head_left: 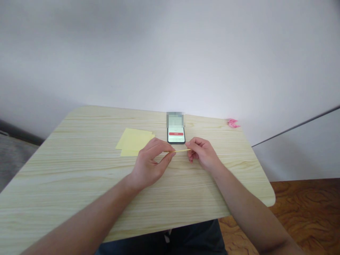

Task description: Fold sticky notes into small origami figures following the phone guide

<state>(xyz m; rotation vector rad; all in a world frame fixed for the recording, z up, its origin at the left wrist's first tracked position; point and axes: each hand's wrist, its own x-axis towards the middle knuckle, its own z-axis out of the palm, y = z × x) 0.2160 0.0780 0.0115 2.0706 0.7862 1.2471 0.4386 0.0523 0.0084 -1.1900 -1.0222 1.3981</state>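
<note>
A narrow strip of yellow paper [182,151], seen nearly edge-on, stretches between my two hands just above the table. My left hand [154,159] pinches its left end between thumb and fingertips. At the right end, my right hand [201,152] holds it between thumb and index finger, the other fingers curled. I cannot tell whether the strip is folded. Close behind the hands lies a phone [176,137] with a lit screen and a red bar on it; its upper part is blurred. Yellow paper sheets [134,140] lie overlapping beside my left hand, partly covered by it.
The light wood-grain table [164,205] has rounded corners and stands against a white wall [170,56]. A pink folded-paper figure [233,123] rests near its far right corner. My lap is below the front edge, and brown wooden floor [313,212] shows at right.
</note>
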